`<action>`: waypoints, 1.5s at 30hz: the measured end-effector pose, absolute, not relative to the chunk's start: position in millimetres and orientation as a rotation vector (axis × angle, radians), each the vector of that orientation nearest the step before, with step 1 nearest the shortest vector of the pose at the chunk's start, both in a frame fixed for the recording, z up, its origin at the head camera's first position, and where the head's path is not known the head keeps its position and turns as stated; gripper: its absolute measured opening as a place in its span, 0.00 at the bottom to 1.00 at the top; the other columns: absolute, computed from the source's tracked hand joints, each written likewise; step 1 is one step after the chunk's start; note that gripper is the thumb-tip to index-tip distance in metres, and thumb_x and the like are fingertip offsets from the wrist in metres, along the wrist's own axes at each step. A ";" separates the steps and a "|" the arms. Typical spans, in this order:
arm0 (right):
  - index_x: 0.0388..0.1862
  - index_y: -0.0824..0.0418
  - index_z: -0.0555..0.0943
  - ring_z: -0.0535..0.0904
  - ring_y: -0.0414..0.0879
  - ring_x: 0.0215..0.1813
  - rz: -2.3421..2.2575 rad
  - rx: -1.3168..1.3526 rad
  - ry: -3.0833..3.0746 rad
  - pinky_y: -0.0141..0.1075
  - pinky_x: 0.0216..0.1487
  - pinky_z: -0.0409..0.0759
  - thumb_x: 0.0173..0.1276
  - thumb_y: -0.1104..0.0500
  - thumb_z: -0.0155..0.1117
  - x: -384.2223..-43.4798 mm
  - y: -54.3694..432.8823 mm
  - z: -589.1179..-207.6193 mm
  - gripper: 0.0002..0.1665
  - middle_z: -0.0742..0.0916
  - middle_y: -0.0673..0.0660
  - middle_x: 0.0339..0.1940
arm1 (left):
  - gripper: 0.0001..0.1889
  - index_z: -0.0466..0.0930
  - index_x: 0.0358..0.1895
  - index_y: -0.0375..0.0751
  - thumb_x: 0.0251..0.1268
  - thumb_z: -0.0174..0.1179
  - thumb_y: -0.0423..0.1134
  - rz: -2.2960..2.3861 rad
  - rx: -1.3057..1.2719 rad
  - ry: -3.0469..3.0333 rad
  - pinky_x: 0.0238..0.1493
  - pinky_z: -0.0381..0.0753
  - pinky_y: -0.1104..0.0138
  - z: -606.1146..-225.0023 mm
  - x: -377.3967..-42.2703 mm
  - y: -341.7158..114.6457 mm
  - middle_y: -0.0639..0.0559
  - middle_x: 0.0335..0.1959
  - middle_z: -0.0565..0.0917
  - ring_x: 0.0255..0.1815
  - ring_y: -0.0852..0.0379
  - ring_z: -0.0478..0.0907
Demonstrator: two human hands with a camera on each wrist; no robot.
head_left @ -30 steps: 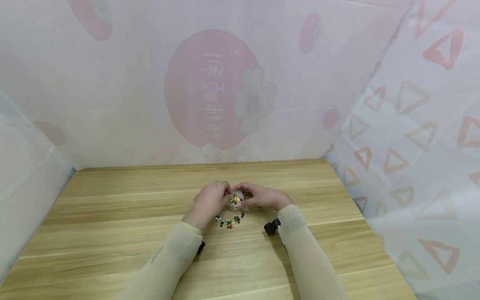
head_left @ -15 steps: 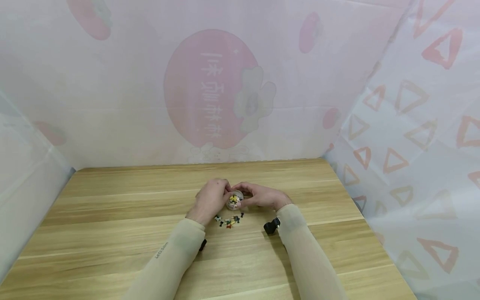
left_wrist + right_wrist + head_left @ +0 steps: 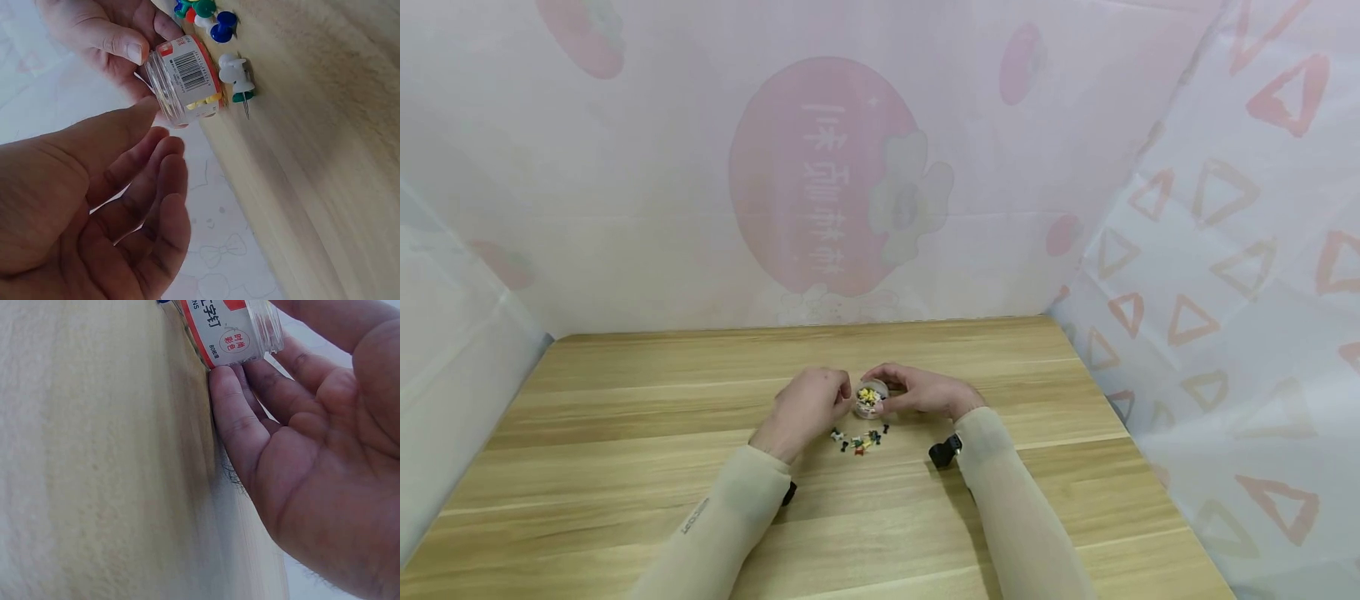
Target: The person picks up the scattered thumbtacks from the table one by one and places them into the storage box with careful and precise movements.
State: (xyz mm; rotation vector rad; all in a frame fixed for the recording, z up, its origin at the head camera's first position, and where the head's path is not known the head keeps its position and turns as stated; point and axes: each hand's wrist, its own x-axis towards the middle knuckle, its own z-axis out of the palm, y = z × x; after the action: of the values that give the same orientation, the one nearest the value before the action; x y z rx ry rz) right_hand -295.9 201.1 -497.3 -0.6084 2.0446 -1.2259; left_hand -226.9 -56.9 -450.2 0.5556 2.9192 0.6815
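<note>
A small clear jar (image 3: 867, 412) with a red and white label (image 3: 190, 72) stands on the table, with yellow and white push pins visible inside. My right hand (image 3: 928, 393) holds the jar by its sides, thumb towards me and fingers round the far side. Just left of the jar is my left hand (image 3: 805, 410), its fingers loosely curved and nothing visible between them; its thumb tip looks close to the rim in the left wrist view. Several loose push pins (image 3: 859, 451) lie in front of the jar, among them a white one (image 3: 232, 72) and a blue one (image 3: 224, 27).
The wooden table (image 3: 647, 408) runs back to a pale printed cloth wall (image 3: 685, 275). More cloth hangs at the left and right sides. A black wrist camera (image 3: 945, 451) sits under the right forearm.
My left hand, over the jar's mouth before, has drawn back to the left and slightly towards me. More of the jar's contents shows. The right hand stays on the jar.
</note>
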 end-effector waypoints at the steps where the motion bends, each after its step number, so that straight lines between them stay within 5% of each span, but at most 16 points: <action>1: 0.91 0.57 0.71 0.78 0.50 0.82 -1.228 -0.605 2.041 0.44 0.86 0.77 0.88 0.60 0.73 -295.9 201.2 -497.2 0.38 0.81 0.61 0.87 | 0.03 0.91 0.43 0.40 0.80 0.76 0.33 0.662 0.574 2.914 0.42 0.88 0.60 -450.3 -224.9 -57.8 0.50 0.38 0.91 0.36 0.56 0.83; 16: 0.91 0.55 0.71 0.78 0.46 0.79 -1.236 -0.595 2.031 0.35 0.79 0.77 0.88 0.61 0.73 -293.7 200.6 -495.2 0.38 0.81 0.60 0.85 | 0.07 0.90 0.41 0.41 0.74 0.78 0.25 0.538 0.663 2.837 0.45 0.89 0.58 -450.4 -202.8 -62.1 0.49 0.39 0.91 0.38 0.56 0.83; 34: 0.91 0.53 0.72 0.77 0.47 0.82 -1.215 -0.592 2.044 0.43 0.86 0.75 0.89 0.59 0.73 -292.8 199.8 -494.6 0.38 0.80 0.59 0.88 | 0.10 0.89 0.37 0.43 0.72 0.78 0.24 0.487 0.648 2.827 0.41 0.87 0.57 -458.8 -203.8 -61.1 0.50 0.37 0.89 0.35 0.56 0.81; 45: 0.91 0.55 0.72 0.77 0.47 0.81 -1.223 -0.597 2.044 0.42 0.84 0.76 0.89 0.60 0.73 -292.3 199.8 -493.0 0.38 0.80 0.60 0.87 | 0.05 0.92 0.42 0.40 0.77 0.76 0.26 0.560 0.656 2.859 0.49 0.93 0.56 -456.6 -204.9 -61.9 0.48 0.43 0.94 0.41 0.54 0.87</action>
State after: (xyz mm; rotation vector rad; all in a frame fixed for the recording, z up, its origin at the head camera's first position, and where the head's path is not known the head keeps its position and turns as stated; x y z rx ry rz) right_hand -292.3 199.8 -493.0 -0.5970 2.0441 -1.2234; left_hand -204.9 -61.9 -456.6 0.6564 2.8590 0.5600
